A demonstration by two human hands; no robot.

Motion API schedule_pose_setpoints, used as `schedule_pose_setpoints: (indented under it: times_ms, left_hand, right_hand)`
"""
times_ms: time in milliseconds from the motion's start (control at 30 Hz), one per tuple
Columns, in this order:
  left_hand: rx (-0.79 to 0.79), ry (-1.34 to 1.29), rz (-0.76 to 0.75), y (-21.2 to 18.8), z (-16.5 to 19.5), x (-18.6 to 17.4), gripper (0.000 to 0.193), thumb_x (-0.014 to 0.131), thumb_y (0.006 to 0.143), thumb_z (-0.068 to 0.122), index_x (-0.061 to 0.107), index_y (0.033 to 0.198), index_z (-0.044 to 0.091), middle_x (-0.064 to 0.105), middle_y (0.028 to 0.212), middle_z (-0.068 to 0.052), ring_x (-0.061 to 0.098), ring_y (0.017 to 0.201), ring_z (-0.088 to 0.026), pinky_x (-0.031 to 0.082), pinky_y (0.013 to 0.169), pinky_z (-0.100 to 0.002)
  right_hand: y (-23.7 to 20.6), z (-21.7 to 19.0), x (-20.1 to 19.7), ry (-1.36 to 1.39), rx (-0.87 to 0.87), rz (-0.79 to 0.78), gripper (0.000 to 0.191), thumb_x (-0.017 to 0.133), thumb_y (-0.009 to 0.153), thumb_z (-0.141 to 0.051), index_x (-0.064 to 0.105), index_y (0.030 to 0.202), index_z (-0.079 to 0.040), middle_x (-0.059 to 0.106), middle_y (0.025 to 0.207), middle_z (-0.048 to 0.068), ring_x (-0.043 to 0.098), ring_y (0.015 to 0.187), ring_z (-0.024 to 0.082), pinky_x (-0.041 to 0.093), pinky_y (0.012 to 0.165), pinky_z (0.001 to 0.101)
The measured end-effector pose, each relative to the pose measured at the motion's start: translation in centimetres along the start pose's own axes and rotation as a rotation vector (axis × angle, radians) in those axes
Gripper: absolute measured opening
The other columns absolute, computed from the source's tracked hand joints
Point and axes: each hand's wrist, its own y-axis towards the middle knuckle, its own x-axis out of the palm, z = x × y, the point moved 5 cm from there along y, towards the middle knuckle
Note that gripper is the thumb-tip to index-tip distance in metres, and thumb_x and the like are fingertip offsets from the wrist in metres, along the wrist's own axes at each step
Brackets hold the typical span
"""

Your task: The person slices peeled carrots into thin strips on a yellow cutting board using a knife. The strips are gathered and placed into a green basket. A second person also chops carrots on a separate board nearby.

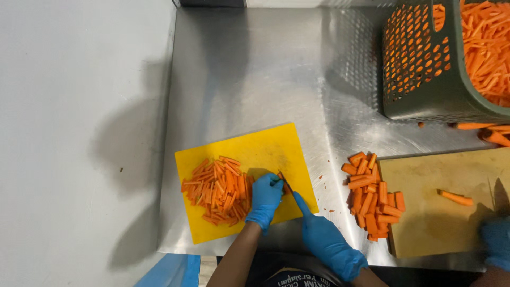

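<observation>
On the steel table (255,69), a green basket (425,90) holds carrot sticks (486,48) (right hand (326,242) grip clenched on a knife (289,188)).

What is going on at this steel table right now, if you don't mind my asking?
A person in blue gloves is cutting carrot on a yellow cutting board. The left hand steadies a carrot piece beside a pile of carrot sticks, while the right hand works a knife. Another person's gloved hand is at a wooden board, near carrot chunks and a basket of sticks.
</observation>
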Motion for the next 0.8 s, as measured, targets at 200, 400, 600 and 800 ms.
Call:
schedule_pose_setpoints:
  times_ms: [200,400,600,800]
  left_hand:
    - [-0.148,-0.085,-0.055,-0.3,-0.5,0.1,0.013,0.071,0.090,0.012,0.069,0.083,0.001,0.070,0.066,-0.009,0.072,0.056,-0.017,0.056,0.045,-0.032]
    - [-0.022,-0.097,-0.011,-0.7,-0.5,-0.1,0.008,0.072,0.087,0.011,0.070,0.085,0.002,0.071,0.069,-0.009,0.071,0.056,-0.017,0.057,0.047,-0.033]
    - [-0.009,-0.012,-0.027,-0.8,-0.8,-0.1,0.010,0.070,0.088,0.012,0.072,0.087,0.002,0.073,0.068,-0.011,0.071,0.053,-0.019,0.056,0.050,-0.034]
    - [0.049,-0.033,-0.015,-0.9,-0.7,-0.1,0.009,0.070,0.087,0.010,0.073,0.088,0.001,0.074,0.069,-0.011,0.072,0.055,-0.018,0.056,0.052,-0.033]
  right_hand:
    - [0.3,-0.2,1.1,0.131,-0.032,0.150,0.080,0.049,0.094,-0.010,0.013,0.163,-0.030,0.066,0.069,0.025,0.066,0.058,0.040,0.053,0.059,0.0533]
    - [0.1,0.1,1.0,0.302,0.003,0.168,0.080,0.048,0.093,-0.010,0.017,0.162,-0.036,0.063,0.064,0.027,0.065,0.056,0.042,0.053,0.061,0.0530]
    - [-0.7,-1.3,1.2,0.147,-0.008,0.150,0.079,0.048,0.094,-0.013,0.016,0.162,-0.039,0.065,0.064,0.023,0.066,0.058,0.041,0.052,0.061,0.0534]
    - [-0.6,-1.4,1.0,0.079,0.003,0.137,0.086,0.050,0.089,-0.011,0.014,0.162,-0.039,0.065,0.064,0.021,0.066,0.057,0.039,0.053,0.059,0.0525]
